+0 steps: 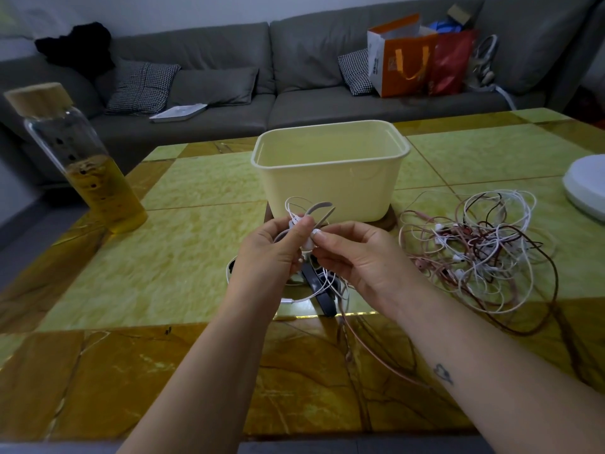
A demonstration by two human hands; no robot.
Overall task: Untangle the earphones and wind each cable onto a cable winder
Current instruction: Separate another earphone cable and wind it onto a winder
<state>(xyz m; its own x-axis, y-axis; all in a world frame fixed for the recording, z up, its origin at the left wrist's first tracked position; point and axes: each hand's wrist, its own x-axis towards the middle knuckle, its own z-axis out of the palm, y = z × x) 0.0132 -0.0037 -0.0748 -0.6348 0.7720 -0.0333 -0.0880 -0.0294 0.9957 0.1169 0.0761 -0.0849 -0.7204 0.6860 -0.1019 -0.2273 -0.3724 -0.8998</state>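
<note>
My left hand and my right hand meet over the middle of the table, in front of a cream tub. Both pinch a white earphone cable whose loops rise above my fingers, together with a pale strap-like cable winder. The cable's tail hangs down to the table below my hands, over dark flat cable winders. To the right lies a tangled heap of white, pink and dark red earphones, with one pink cable trailing toward me.
A cream plastic tub stands just behind my hands. A glass bottle with yellow liquid and a wooden lid is at the left. A white round object sits at the table's right edge. A grey sofa with bags is beyond the table.
</note>
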